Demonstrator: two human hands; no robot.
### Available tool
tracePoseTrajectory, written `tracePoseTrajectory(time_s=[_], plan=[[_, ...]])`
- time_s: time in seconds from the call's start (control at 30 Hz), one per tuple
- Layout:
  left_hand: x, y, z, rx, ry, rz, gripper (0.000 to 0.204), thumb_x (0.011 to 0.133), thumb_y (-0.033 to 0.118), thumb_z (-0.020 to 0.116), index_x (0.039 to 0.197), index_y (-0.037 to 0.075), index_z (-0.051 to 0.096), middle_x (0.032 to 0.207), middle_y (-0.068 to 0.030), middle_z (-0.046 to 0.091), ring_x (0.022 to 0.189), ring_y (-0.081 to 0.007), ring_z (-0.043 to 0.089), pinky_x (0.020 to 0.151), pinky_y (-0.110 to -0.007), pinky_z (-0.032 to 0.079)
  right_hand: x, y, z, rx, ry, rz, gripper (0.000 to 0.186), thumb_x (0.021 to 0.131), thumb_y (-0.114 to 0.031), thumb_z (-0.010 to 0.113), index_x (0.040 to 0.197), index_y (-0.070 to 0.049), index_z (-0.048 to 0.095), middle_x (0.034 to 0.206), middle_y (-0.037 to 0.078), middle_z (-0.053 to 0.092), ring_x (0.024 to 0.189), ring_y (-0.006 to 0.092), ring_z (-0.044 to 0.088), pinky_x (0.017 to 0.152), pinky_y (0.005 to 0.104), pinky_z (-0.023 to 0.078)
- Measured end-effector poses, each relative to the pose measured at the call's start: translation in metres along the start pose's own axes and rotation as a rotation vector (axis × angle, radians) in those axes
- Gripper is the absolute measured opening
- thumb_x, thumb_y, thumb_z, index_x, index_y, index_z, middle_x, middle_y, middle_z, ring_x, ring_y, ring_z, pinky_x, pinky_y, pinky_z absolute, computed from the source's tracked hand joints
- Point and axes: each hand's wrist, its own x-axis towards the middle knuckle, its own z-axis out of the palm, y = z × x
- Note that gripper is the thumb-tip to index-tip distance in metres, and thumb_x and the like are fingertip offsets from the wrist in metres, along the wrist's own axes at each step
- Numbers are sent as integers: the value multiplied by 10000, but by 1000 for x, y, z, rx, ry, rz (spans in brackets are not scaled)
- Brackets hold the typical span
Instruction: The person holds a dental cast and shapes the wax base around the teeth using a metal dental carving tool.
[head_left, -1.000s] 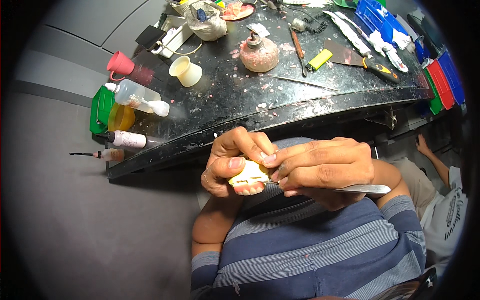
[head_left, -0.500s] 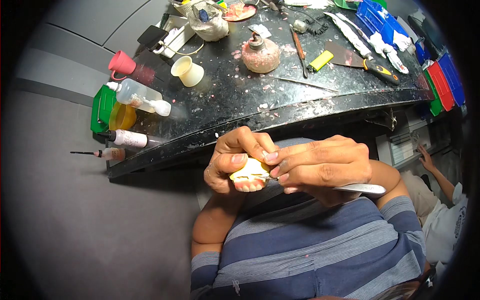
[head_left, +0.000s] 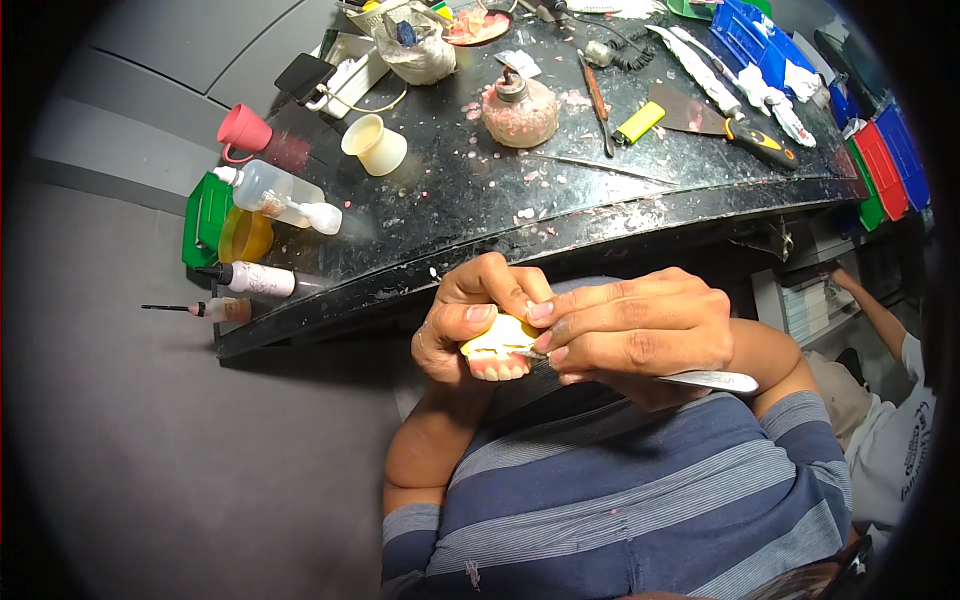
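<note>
My left hand (head_left: 462,318) is closed round a yellow dental cast (head_left: 497,335) that carries a pink gum strip with a row of ivory teeth (head_left: 499,369). The teeth face down toward my body. My right hand (head_left: 645,330) grips a metal carving tool (head_left: 712,381), its flat silver handle end sticking out to the right below the fingers. The tool's thin tip meets the cast's right side, near the line between the yellow part and the pink. Fingertips of both hands come together at the cast's upper edge, and they hide part of it.
Beyond my hands stands a black bench (head_left: 430,240) with a raised edge. On it are a wax-spattered burner (head_left: 520,112), cream cup (head_left: 375,145), squeeze bottle (head_left: 275,195), wooden-handled tool (head_left: 596,100), yellow lighter (head_left: 640,122) and scraper (head_left: 725,122). A co-worker (head_left: 885,430) is at the right.
The right hand and its tool have shifted slightly left, the tool tip now showing against the cast. The co-worker's arm at the right has moved up toward the shelf.
</note>
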Motion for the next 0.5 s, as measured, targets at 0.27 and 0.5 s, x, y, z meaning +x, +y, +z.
tracePoseTrajectory(time_s=[0.27, 0.5], plan=[[6, -4, 3, 636, 5, 363, 484, 958, 410, 563, 1061, -61, 595, 1009, -219, 615, 869, -240, 621, 790, -336, 511, -9, 5, -6, 174, 260, 172, 99, 974, 24, 649, 1068, 43, 625, 1094, 205, 744, 994, 281, 764, 864, 347, 612], [-1, -4, 11, 1313, 180, 732, 443, 1074, 376, 426, 1072, -34, 591, 1011, -213, 618, 876, -224, 627, 783, -343, 522, 6, -1, -17, -78, 4, 113, 99, 938, 49, 653, 1032, 19, 645, 1161, 249, 724, 1068, 375, 736, 902, 419, 609]])
